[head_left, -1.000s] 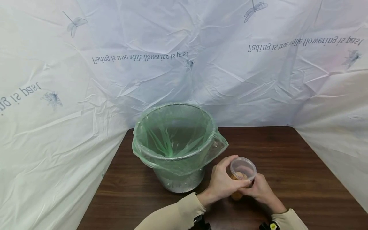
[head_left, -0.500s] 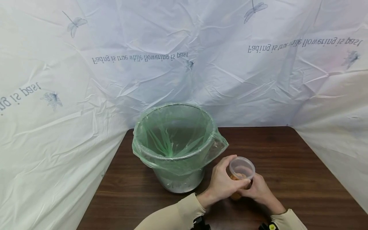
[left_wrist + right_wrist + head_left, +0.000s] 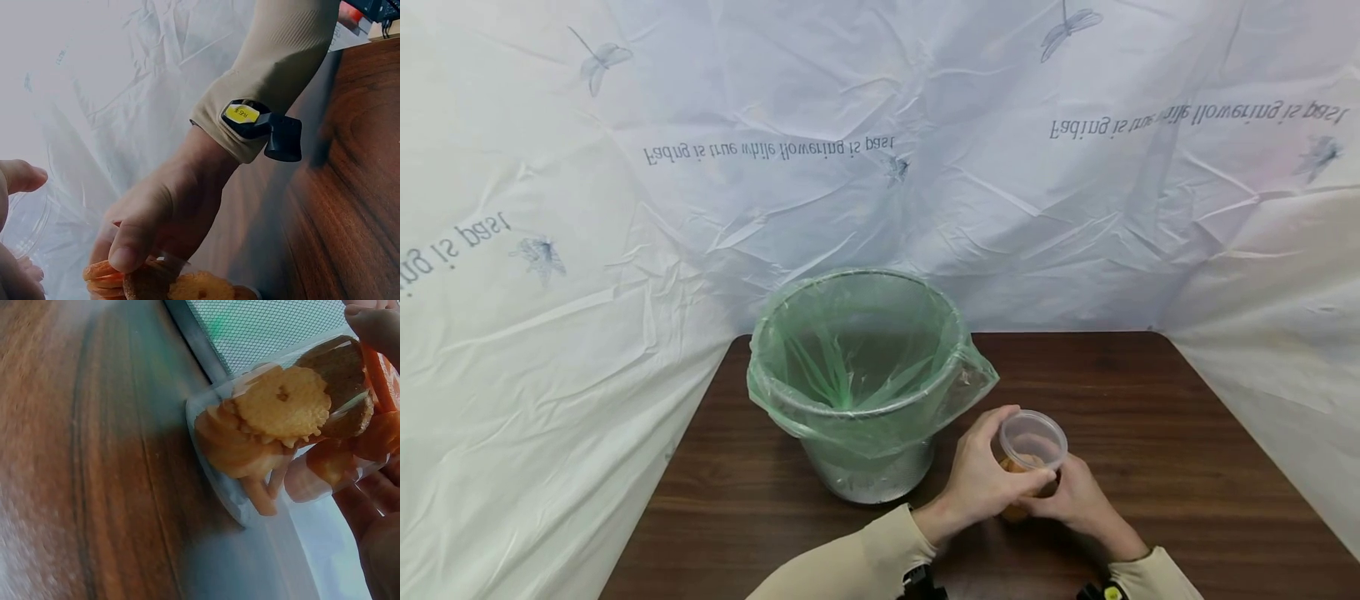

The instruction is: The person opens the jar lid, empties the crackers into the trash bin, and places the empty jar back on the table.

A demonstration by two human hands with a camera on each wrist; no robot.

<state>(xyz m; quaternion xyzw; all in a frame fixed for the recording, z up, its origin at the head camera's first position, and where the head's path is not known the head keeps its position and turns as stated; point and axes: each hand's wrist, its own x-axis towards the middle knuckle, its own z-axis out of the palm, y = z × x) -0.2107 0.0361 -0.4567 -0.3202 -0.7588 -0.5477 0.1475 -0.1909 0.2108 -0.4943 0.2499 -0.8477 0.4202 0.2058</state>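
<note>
A clear plastic jar (image 3: 1033, 439) with a round rim stands between both hands, right of the bin in the head view. Whether a lid covers its top I cannot tell. My left hand (image 3: 987, 468) grips the jar from the left, fingers at its far side and thumb across the near side. From the right, my right hand (image 3: 1081, 502) holds it lower down, its fingers partly hidden. Round and ring-shaped orange-brown cookies (image 3: 281, 403) fill the lower part of the jar in the right wrist view. In the left wrist view the right hand's (image 3: 159, 219) thumb presses beside the cookies.
A silver mesh wastebasket (image 3: 868, 479) lined with a green plastic bag (image 3: 850, 429) stands left of the hands. The bag's edge hangs over the rim toward the left hand. Printed white sheeting (image 3: 925, 217) encloses the dark wooden table (image 3: 1150, 417) at the back and sides.
</note>
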